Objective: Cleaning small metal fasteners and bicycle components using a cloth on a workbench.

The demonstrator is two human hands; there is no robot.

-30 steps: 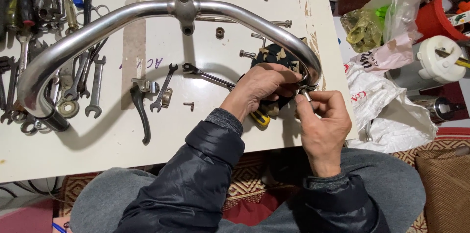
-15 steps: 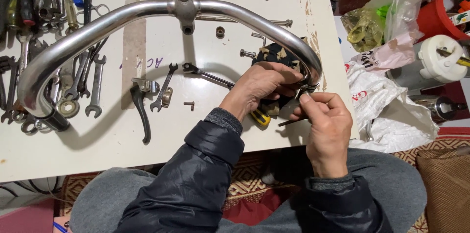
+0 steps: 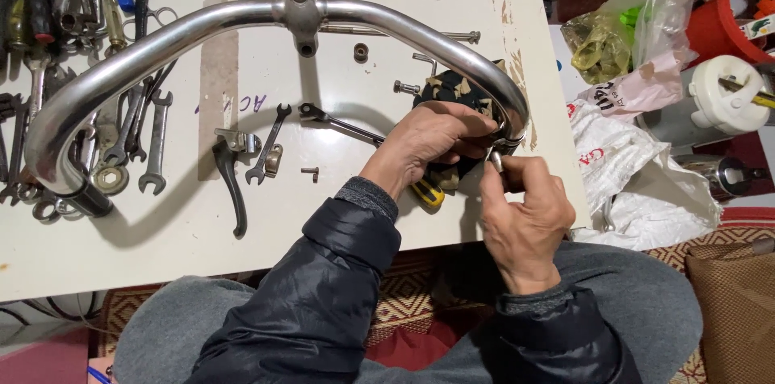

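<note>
Here, left hand fingers around chrome handlebar end, right hand fingers pinching small metal part.

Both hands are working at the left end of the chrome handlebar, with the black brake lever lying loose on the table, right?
Not quite: the head view shows the left hand and right hand at the right end of the chrome handlebar. The black brake lever does lie loose on the table.

Both hands grip chrome handlebar (right end).
</note>
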